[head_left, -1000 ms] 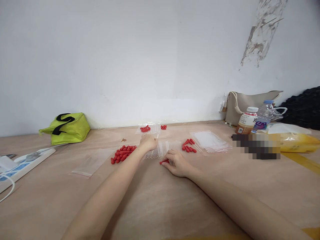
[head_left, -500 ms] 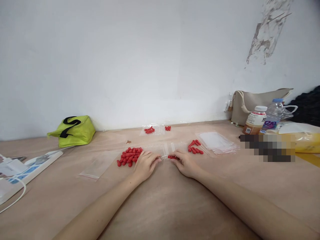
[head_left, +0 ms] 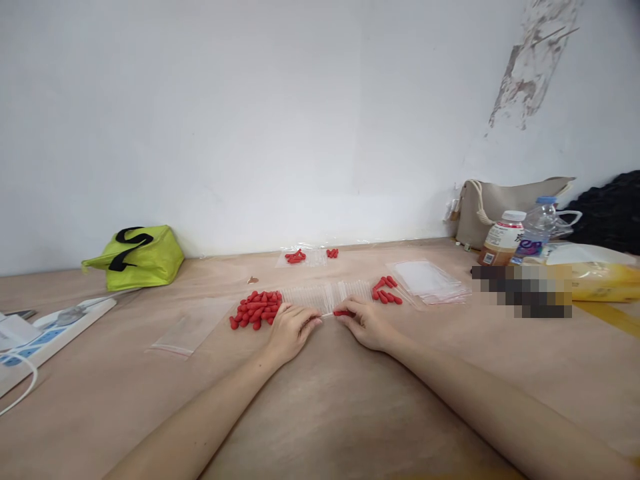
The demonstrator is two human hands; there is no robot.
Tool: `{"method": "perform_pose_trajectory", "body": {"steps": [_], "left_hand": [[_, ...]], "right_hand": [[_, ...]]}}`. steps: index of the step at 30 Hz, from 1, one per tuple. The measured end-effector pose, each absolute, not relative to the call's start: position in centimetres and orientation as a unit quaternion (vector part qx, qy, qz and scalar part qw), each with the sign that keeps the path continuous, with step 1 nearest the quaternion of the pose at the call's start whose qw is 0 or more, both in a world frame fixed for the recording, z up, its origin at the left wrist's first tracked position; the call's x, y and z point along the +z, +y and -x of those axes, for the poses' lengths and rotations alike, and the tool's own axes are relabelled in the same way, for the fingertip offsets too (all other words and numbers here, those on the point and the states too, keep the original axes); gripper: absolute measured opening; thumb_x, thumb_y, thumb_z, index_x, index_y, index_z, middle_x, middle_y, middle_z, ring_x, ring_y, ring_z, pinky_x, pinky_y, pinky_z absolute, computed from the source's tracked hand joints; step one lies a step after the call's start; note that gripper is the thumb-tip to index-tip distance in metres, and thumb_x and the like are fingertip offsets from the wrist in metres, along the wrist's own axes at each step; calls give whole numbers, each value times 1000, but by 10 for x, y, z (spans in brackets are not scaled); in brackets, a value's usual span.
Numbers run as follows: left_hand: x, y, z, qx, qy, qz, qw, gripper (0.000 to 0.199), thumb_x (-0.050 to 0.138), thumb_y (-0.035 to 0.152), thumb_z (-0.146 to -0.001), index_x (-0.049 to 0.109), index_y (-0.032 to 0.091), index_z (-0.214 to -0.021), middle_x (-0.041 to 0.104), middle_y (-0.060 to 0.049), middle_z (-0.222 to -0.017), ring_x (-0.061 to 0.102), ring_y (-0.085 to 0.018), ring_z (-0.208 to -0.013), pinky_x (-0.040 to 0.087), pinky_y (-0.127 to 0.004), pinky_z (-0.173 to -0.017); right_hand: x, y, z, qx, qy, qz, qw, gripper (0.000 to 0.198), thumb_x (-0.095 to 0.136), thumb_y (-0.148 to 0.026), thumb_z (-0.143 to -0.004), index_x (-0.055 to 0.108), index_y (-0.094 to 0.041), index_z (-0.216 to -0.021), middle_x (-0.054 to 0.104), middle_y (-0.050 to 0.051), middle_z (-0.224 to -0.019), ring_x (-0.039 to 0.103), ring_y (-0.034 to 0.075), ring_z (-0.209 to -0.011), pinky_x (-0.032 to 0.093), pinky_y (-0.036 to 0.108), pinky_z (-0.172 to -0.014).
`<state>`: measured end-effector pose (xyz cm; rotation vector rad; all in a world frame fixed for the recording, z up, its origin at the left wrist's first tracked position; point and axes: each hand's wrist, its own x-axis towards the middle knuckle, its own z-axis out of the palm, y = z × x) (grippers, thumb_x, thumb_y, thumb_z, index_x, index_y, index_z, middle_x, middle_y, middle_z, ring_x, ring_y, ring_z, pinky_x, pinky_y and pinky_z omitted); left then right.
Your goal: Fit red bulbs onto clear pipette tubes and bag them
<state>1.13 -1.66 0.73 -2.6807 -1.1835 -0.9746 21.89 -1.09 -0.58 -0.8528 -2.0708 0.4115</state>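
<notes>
My left hand (head_left: 294, 331) is closed, fingertips pinching one end of a thin clear tube (head_left: 327, 315). My right hand (head_left: 367, 325) is closed on a red rubber bulb (head_left: 343, 313) between thumb and fingers. Tube and bulb lie end to end in line; whether they are joined is too small to tell. Just beyond the hands lies a row of clear tubes (head_left: 306, 297). A pile of red rubber bulbs (head_left: 256, 309) is beside my left hand, partly hidden by it. Several red pieces (head_left: 387, 291) lie beyond my right hand.
A clear zip bag (head_left: 187, 331) lies left, a stack of bags (head_left: 425, 280) right. Near the wall is a bag (head_left: 310, 257) with red bulbs and tubes. A green bag (head_left: 145, 259), power strip (head_left: 60, 337), drink bottle (head_left: 503, 240) and water bottle (head_left: 537, 230) stand around.
The camera view has turned slightly, so the scene sits a little further left. Both hands keep their grips, with the tube and bulb still between them.
</notes>
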Motion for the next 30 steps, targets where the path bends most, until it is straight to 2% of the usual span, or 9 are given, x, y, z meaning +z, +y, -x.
{"method": "perform_pose_trajectory", "body": {"steps": [5, 17, 24, 30], "left_hand": [[6, -16, -11, -305, -367, 878, 31, 19, 43, 27, -88, 61, 20, -86, 67, -2, -82, 58, -15, -76, 34, -31, -75], [0, -15, -9, -309, -317, 896, 31, 19, 41, 22, -88, 60, 18, -90, 65, -4, -83, 58, -15, -76, 36, -28, -69], [0, -17, -10, -294, -307, 903, 65, 20, 41, 23, -88, 60, 18, -87, 64, -4, -81, 57, -15, -74, 34, -28, -67], [2, -19, -14, -278, -312, 905, 74, 25, 38, 23, -89, 61, 18, -83, 60, -3, -69, 55, -15, -68, 34, -28, -66]], "right_hand": [[-5, -10, -219, 180, -833, 318, 415, 16, 48, -21, -82, 60, -19, -92, 59, 5, -89, 55, 13, -80, 45, 26, -73], [-10, -9, -220, 161, -845, 287, 422, 16, 48, -25, -82, 62, -19, -85, 62, 3, -78, 56, 12, -74, 44, 25, -68], [-6, -12, -219, 125, -867, 292, 384, 15, 49, -24, -81, 63, -19, -86, 61, 4, -75, 55, 13, -71, 43, 25, -65], [-7, -12, -217, 75, -882, 297, 357, 16, 50, -25, -80, 63, -20, -89, 62, 4, -76, 55, 14, -72, 41, 27, -69]]}}
